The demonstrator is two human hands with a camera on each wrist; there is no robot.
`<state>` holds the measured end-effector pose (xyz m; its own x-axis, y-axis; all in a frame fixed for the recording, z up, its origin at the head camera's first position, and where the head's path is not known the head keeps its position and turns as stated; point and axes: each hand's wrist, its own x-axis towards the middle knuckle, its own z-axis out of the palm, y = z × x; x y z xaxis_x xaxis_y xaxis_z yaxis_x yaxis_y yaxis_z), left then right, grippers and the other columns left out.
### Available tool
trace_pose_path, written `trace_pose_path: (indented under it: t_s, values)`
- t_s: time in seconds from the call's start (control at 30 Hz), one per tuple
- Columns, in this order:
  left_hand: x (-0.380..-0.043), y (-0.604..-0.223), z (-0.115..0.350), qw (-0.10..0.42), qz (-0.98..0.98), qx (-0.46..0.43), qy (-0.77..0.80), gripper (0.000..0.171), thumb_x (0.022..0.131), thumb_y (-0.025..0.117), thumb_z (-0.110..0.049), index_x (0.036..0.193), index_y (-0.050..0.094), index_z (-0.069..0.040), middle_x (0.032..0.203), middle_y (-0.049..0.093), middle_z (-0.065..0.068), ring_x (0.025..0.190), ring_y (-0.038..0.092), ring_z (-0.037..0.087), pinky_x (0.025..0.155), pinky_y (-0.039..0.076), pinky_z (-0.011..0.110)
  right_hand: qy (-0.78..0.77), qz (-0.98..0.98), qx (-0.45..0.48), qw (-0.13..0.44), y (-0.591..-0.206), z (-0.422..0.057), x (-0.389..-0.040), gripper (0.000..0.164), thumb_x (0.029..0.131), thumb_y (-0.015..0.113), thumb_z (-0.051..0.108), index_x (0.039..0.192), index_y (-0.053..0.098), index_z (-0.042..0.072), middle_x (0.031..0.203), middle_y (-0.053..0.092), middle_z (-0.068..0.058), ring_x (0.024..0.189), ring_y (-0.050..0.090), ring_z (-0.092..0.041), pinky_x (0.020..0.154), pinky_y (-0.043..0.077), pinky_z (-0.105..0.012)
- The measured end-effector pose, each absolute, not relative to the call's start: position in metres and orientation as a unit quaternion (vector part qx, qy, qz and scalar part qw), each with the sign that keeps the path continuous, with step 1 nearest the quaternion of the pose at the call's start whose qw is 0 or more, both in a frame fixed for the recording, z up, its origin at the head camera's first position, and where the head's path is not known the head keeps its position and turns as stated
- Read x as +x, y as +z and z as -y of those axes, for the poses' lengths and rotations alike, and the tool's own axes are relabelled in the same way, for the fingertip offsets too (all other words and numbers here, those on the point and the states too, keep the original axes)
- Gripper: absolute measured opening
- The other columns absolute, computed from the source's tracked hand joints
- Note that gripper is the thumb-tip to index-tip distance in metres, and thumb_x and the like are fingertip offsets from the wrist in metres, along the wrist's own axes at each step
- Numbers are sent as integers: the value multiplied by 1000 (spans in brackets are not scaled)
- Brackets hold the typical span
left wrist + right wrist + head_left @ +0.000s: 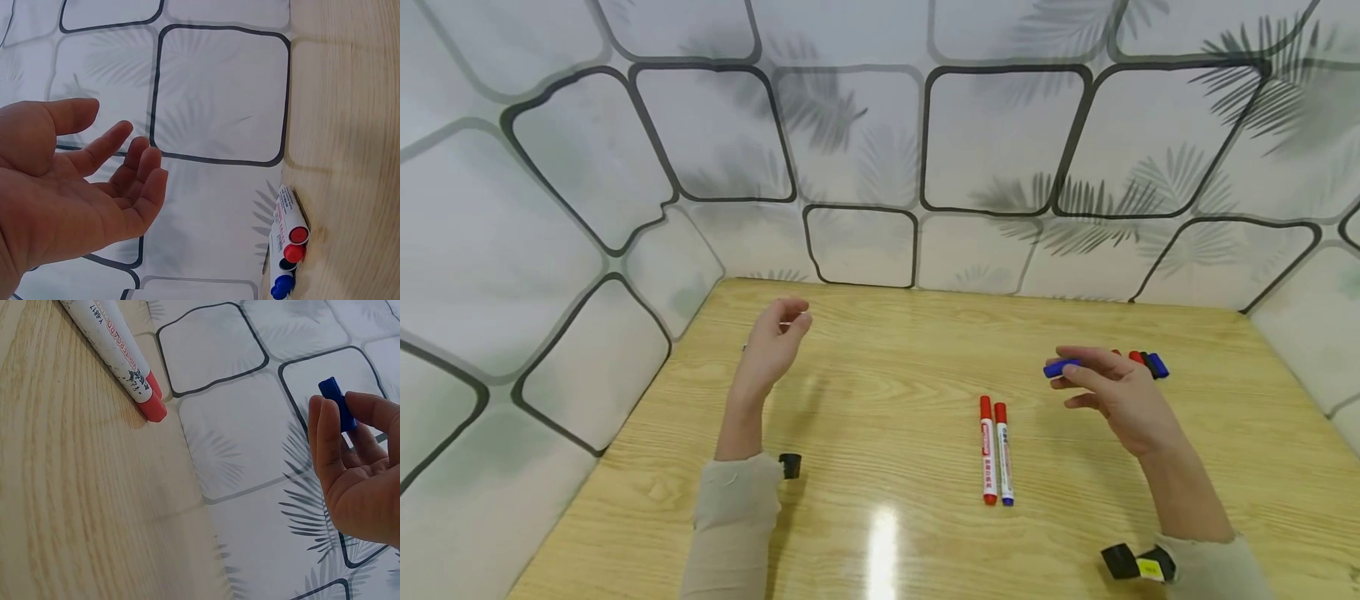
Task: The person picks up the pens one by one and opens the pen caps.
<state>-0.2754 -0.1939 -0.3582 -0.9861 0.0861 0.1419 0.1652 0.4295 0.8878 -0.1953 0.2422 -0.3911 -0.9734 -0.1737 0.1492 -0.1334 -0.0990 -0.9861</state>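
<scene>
My right hand (pixel 1116 404) pinches a blue marker cap (pixel 1061 367) between thumb and fingers, above the table's right side. The same cap (pixel 337 403) shows upright in the right wrist view. Over the table's left side, my left hand (pixel 772 346) holds nothing; its fingers (pixel 150 194) are loosely bent. Between the hands lie two white markers: one with a red cap and red end (pixel 988 450), the other with a red cap and blue end (pixel 1003 454). Several white markers (pixel 289 219) with red, black and blue parts lie beyond my left hand, mostly hidden in the head view.
Behind my right hand a row of red, black and blue caps (pixel 1159 365) lies on the wooden table (pixel 887 375), partly covered by the hand. A patterned white wall covering (pixel 861 246) rises at the table's back and sides.
</scene>
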Motion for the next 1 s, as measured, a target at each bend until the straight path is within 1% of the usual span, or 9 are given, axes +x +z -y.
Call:
trace_pose_path:
  t_s: [0.13, 0.3, 0.43, 0.5, 0.53, 0.67, 0.73, 0.8, 1.0]
  values:
    - [-275, -358, 195, 32, 846, -77, -527, 37, 106, 47, -21, 137, 51, 0, 132, 51, 20, 117, 49, 33, 95, 42, 45, -724, -683, -94, 14, -391, -243, -195, 19, 101, 57, 7, 107, 73, 14, 99, 74, 5, 87, 72, -9, 70, 58, -26]
    - [-274, -358, 196, 29, 851, -77, -518, 37, 106, 47, -22, 136, 52, -1, 132, 52, 19, 117, 50, 33, 95, 43, 46, -734, -673, -89, 27, -390, -244, -194, 14, 101, 57, 7, 100, 70, 11, 97, 76, 1, 84, 72, -11, 68, 58, -26]
    - [-274, -358, 197, 31, 852, -79, -516, 36, 106, 48, -22, 134, 53, 0, 130, 53, 19, 116, 51, 33, 95, 43, 46, -754, -649, -94, 37, -390, -243, -194, 14, 100, 56, 3, 95, 68, 9, 96, 76, -1, 83, 71, -12, 68, 58, -25]
    - [-274, -358, 197, 33, 852, -80, -516, 36, 106, 47, -22, 134, 53, 0, 130, 53, 19, 116, 51, 33, 95, 43, 46, -761, -640, -99, 38, -390, -243, -194, 14, 101, 55, 2, 99, 67, 9, 97, 76, -1, 84, 71, -12, 69, 58, -25]
    - [-274, -358, 197, 32, 851, -81, -517, 36, 106, 48, -22, 134, 53, 0, 130, 53, 18, 116, 51, 33, 96, 43, 46, -764, -636, -105, 39, -389, -243, -194, 15, 101, 54, 2, 104, 67, 10, 99, 75, -2, 85, 71, -12, 69, 58, -25]
    - [-274, -359, 198, 32, 852, -84, -515, 36, 106, 48, -22, 134, 53, -1, 130, 53, 18, 116, 51, 33, 95, 43, 46, -760, -636, -128, 26, -389, -243, -194, 30, 103, 51, 4, 129, 60, 15, 105, 73, -1, 89, 72, -12, 72, 58, -26]
    - [-274, -359, 199, 31, 852, -85, -516, 36, 106, 48, -22, 134, 53, 0, 130, 53, 18, 115, 51, 32, 95, 43, 45, -754, -643, -133, 17, -389, -243, -195, 34, 104, 50, 6, 135, 58, 16, 107, 72, 0, 91, 72, -12, 73, 58, -27]
    - [-274, -359, 200, 32, 852, -88, -515, 36, 106, 47, -22, 134, 53, 0, 129, 53, 18, 114, 51, 33, 93, 43, 45, -744, -655, -130, 9, -389, -243, -195, 34, 104, 50, 8, 135, 58, 17, 109, 71, 1, 92, 71, -12, 74, 58, -27]
    - [-274, -360, 201, 30, 851, -90, -516, 36, 106, 47, -22, 134, 53, 1, 129, 53, 18, 114, 51, 33, 94, 43, 45, -721, -686, -102, -4, -390, -246, -194, 26, 103, 53, 10, 126, 63, 19, 108, 73, 5, 96, 69, -8, 73, 57, -24]
